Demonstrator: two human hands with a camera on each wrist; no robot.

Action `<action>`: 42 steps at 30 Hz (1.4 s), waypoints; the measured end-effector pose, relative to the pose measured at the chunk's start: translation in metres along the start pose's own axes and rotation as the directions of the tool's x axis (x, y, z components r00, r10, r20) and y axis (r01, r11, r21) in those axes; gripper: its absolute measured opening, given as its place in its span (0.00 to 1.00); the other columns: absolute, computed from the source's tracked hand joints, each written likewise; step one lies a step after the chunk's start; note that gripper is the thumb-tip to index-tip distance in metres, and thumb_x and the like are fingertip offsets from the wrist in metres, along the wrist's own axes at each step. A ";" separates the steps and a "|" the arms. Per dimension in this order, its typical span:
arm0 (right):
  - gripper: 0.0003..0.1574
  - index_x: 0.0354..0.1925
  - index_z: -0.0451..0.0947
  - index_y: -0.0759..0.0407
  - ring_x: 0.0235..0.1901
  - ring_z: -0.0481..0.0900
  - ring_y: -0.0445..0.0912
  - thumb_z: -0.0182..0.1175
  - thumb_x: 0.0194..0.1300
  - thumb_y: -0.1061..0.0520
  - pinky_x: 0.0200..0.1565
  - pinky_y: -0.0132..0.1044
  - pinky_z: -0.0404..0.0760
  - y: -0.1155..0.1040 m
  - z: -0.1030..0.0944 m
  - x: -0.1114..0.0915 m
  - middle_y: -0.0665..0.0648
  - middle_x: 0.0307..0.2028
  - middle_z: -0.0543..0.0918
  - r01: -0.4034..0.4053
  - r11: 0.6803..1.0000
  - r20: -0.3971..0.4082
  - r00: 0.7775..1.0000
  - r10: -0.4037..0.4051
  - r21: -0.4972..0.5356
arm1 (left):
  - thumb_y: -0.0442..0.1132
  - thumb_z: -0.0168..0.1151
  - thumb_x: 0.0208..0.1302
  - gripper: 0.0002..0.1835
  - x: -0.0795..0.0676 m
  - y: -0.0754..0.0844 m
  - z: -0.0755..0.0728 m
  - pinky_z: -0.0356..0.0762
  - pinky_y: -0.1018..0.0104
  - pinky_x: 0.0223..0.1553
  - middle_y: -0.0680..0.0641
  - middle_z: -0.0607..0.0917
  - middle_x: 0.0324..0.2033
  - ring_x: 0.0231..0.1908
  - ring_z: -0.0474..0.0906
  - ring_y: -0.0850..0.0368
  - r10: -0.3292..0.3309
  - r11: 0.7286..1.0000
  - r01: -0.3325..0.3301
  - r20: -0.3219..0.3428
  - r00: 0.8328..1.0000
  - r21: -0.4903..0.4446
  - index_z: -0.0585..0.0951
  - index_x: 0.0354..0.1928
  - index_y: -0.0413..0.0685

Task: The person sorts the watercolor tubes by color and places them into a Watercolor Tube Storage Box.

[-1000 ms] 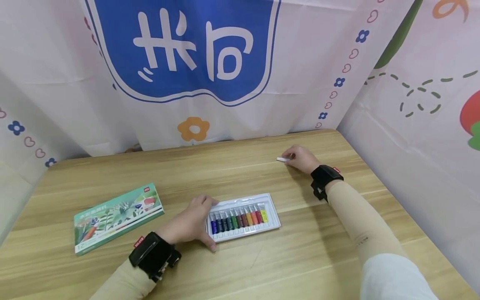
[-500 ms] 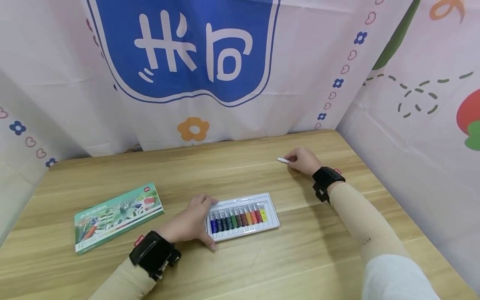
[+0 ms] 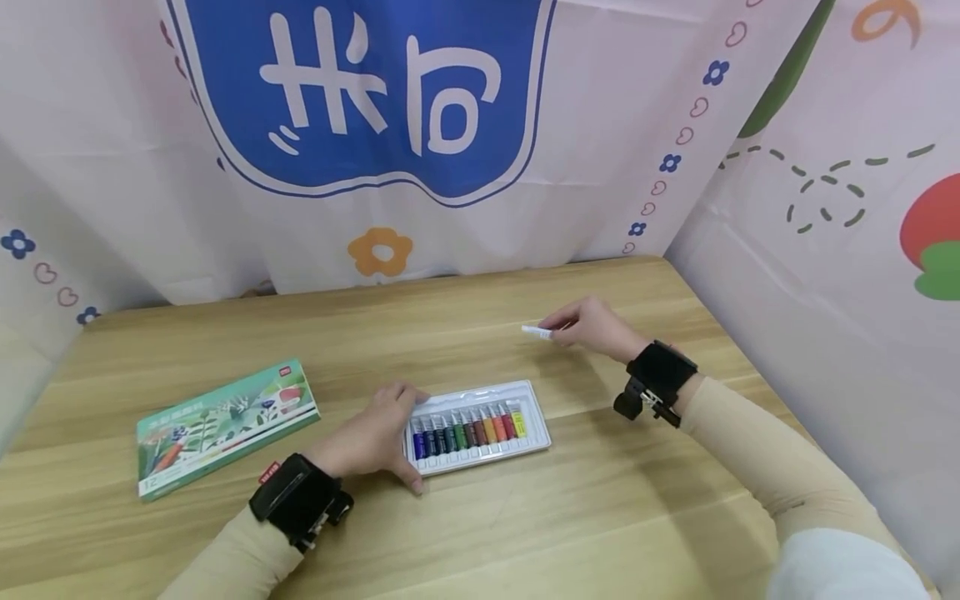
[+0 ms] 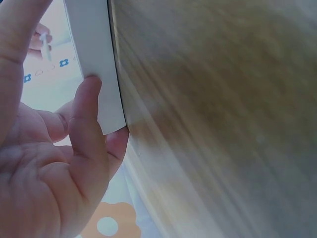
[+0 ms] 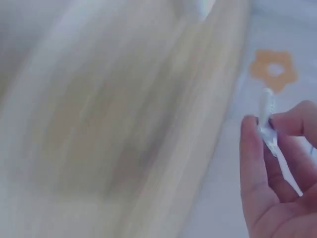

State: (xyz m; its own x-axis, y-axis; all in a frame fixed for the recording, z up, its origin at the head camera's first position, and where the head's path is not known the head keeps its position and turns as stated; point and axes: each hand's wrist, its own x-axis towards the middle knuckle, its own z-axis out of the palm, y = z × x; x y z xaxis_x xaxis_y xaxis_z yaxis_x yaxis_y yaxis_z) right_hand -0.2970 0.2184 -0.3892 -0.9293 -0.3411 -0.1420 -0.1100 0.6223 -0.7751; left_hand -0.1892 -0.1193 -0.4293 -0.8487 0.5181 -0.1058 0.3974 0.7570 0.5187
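My right hand (image 3: 596, 327) pinches a small white paint tube (image 3: 536, 332) between thumb and fingers above the far right part of the table. In the right wrist view, the tube (image 5: 267, 106) sticks out past the fingertips, its flat end running down toward the palm. At the table's middle lies a white plastic tray (image 3: 531, 400) with a row of several coloured paint tubes (image 3: 468, 432), from blue to yellow. My left hand (image 3: 375, 433) grips the tray's left end, thumb at the near corner. The left wrist view shows fingers curled against the tray's white side (image 4: 94, 44).
A green illustrated paint box (image 3: 225, 429) lies flat on the wooden table (image 3: 480, 533), left of the tray. Printed cloth (image 3: 457, 225) hangs behind the table's far edge, and more cloth (image 3: 810, 292) borders the right side.
My right hand has lifted the white paint tube off the table and moved it left, toward the tray. The left hand keeps its grip on the tray; the view has shifted slightly.
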 end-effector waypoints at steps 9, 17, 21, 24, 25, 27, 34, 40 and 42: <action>0.13 0.38 0.85 0.54 0.40 0.80 0.46 0.71 0.50 0.57 0.49 0.46 0.73 -0.015 0.013 -0.027 0.52 0.37 0.85 -0.045 0.998 0.208 0.978 0.034 0.048 | 0.62 0.79 0.11 0.66 0.000 0.001 0.000 0.65 0.48 0.58 0.36 0.66 0.57 0.56 0.61 0.42 0.009 1.000 -0.009 0.012 1.000 -0.008 0.65 0.61 0.36; 0.11 0.34 0.85 0.57 0.34 0.82 0.47 0.72 0.47 0.61 0.41 0.40 0.79 -0.035 0.007 -0.019 0.53 0.31 0.85 0.013 0.998 0.363 0.932 0.011 -0.064 | 0.60 0.80 0.12 0.66 0.002 0.000 -0.005 0.64 0.46 0.58 0.34 0.65 0.56 0.56 0.61 0.40 0.019 1.000 -0.019 -0.008 1.000 -0.019 0.65 0.61 0.34; 0.09 0.31 0.85 0.59 0.30 0.81 0.46 0.71 0.47 0.63 0.37 0.36 0.80 -0.044 0.010 -0.013 0.53 0.28 0.85 0.035 0.986 0.461 0.886 0.045 -0.163 | 0.61 0.79 0.11 0.67 0.003 -0.001 -0.003 0.64 0.45 0.58 0.34 0.65 0.56 0.57 0.60 0.39 0.022 1.000 -0.022 -0.002 1.000 -0.012 0.64 0.61 0.33; 0.06 0.28 0.85 0.57 0.29 0.80 0.43 0.71 0.47 0.64 0.34 0.34 0.80 -0.050 0.013 -0.009 0.50 0.26 0.84 0.093 0.954 0.511 0.857 0.069 -0.286 | 0.61 0.79 0.11 0.67 0.003 -0.001 -0.002 0.64 0.45 0.58 0.33 0.65 0.56 0.57 0.60 0.38 0.028 0.999 -0.028 0.001 1.000 -0.019 0.64 0.61 0.33; 0.06 0.27 0.85 0.56 0.28 0.80 0.42 0.71 0.46 0.65 0.34 0.33 0.80 -0.053 0.015 -0.007 0.49 0.26 0.84 0.115 0.940 0.524 0.848 0.076 -0.321 | 0.61 0.79 0.11 0.67 0.004 0.000 -0.001 0.64 0.45 0.58 0.33 0.65 0.56 0.57 0.60 0.39 0.026 0.999 -0.026 0.002 1.000 -0.021 0.64 0.61 0.33; 0.08 0.26 0.85 0.54 0.28 0.79 0.41 0.70 0.46 0.65 0.33 0.32 0.78 -0.057 0.019 -0.003 0.47 0.26 0.84 0.166 0.908 0.552 0.830 0.081 -0.384 | 0.61 0.79 0.11 0.67 0.004 -0.001 0.000 0.64 0.45 0.58 0.34 0.64 0.57 0.57 0.60 0.39 0.025 0.999 -0.025 0.005 1.000 -0.021 0.64 0.61 0.33; 0.12 0.26 0.85 0.53 0.28 0.76 0.38 0.67 0.45 0.69 0.32 0.31 0.76 -0.067 0.039 0.007 0.45 0.26 0.83 0.260 0.830 0.603 0.790 0.111 -0.494 | 0.61 0.79 0.12 0.67 0.005 -0.002 -0.001 0.64 0.46 0.58 0.35 0.65 0.56 0.57 0.60 0.40 0.032 0.999 -0.032 0.004 0.999 -0.011 0.64 0.61 0.34; 0.09 0.24 0.83 0.55 0.27 0.76 0.41 0.70 0.43 0.68 0.30 0.32 0.76 -0.062 0.052 0.003 0.46 0.24 0.81 0.250 0.815 0.523 0.849 0.075 -0.522 | 0.60 0.79 0.13 0.66 0.005 -0.001 -0.001 0.65 0.47 0.58 0.35 0.65 0.56 0.57 0.60 0.40 0.031 0.999 -0.031 0.008 0.999 -0.019 0.64 0.62 0.34; 0.09 0.24 0.83 0.55 0.26 0.75 0.42 0.70 0.43 0.67 0.29 0.32 0.76 -0.060 0.054 0.001 0.47 0.24 0.80 0.266 0.816 0.508 0.861 0.038 -0.513 | 0.60 0.79 0.13 0.66 0.005 -0.002 -0.001 0.64 0.47 0.58 0.35 0.65 0.56 0.56 0.60 0.40 0.031 0.999 -0.031 0.006 0.999 -0.019 0.64 0.61 0.34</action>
State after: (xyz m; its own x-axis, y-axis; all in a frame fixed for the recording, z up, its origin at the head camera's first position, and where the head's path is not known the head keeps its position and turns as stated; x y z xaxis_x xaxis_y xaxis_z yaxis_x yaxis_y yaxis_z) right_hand -0.2722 0.1431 -0.3760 -0.6249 -0.6275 -0.4644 -0.5182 0.7784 -0.3545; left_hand -0.1944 -0.1187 -0.4303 -0.8336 0.5441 -0.0947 0.4171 0.7326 0.5380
